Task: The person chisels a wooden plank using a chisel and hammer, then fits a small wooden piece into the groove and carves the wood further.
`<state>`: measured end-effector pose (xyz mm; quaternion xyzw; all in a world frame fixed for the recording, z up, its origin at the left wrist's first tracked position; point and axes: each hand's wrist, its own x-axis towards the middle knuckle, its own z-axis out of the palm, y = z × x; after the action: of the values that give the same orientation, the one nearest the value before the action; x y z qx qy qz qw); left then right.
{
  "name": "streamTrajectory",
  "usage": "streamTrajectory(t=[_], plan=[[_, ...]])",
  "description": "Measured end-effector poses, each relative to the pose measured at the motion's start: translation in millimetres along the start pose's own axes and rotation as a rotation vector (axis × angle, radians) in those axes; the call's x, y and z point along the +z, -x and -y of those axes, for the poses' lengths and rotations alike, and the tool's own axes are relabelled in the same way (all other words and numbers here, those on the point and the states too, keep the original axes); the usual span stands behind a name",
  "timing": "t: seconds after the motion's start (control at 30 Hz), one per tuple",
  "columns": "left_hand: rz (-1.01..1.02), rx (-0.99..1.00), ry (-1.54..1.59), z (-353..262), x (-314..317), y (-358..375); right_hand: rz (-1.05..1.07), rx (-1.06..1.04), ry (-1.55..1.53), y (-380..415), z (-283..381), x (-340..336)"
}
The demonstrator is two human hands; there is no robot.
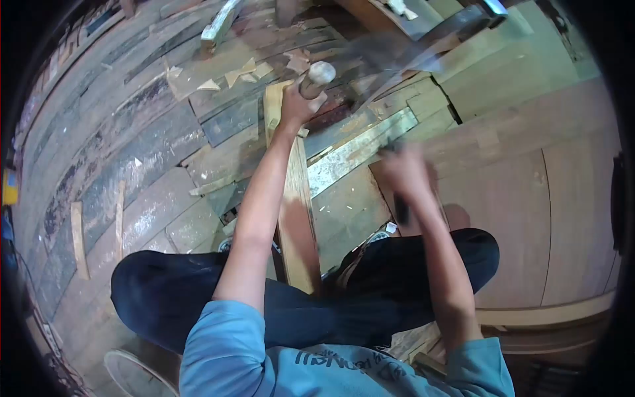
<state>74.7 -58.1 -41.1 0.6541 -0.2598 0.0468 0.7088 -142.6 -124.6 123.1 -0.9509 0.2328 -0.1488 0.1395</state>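
A light wooden beam point(296, 215) runs lengthwise between my bent legs. At its far end my left hand point(296, 109) is closed around an upright tool with a round wooden handle point(320, 73). The handle's pale, worn end faces up; it looks like a chisel, though its lower part is hidden. To the right, raised and smeared by motion, my right hand point(408, 173) grips a hammer-like tool. Its dark handle point(401, 210) sticks out below the fist, while a grey blur lies beyond the hand, so the head's shape cannot be made out.
Wood chips point(248, 69) lie on the plank floor beyond the beam. A whitish board point(360, 149) lies between my hands. Thin wood strips point(79, 238) are at left, wide panels point(496, 212) at right. A larger dark timber piece point(456, 26) stands at far right.
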Motion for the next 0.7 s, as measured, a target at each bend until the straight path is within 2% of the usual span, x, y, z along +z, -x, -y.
streamTrajectory(t=[0.03, 0.07, 0.1, 0.17, 0.33, 0.53, 0.7], plan=[[-0.028, 0.023, 0.061, 3.7, -0.7, 1.4, 0.372, 0.432, -0.439, -2.8, 8.3, 5.6], [-0.063, 0.061, 0.123, 3.1, -3.2, -8.8, 0.290, 0.397, -0.506, -1.0, -4.6, 22.9], [-0.058, 0.154, 0.056, -0.6, -5.8, -10.3, 0.285, 0.438, -0.561, -2.7, 7.5, 11.7], [-0.026, 0.099, 0.044, -0.1, -6.9, 6.7, 0.291, 0.456, -0.548, 1.5, 8.4, 10.7], [-0.021, 0.054, 0.003, -8.8, -5.0, -2.0, 0.169, 0.301, -0.462, -2.6, 11.6, 13.5], [-0.044, 0.034, 0.002, -10.0, -6.9, -2.1, 0.283, 0.299, -0.364, -6.2, 15.0, 18.5], [-0.021, 0.016, 0.051, -7.0, -11.1, -4.9, 0.361, 0.425, -0.593, -3.6, 17.1, 14.1]])
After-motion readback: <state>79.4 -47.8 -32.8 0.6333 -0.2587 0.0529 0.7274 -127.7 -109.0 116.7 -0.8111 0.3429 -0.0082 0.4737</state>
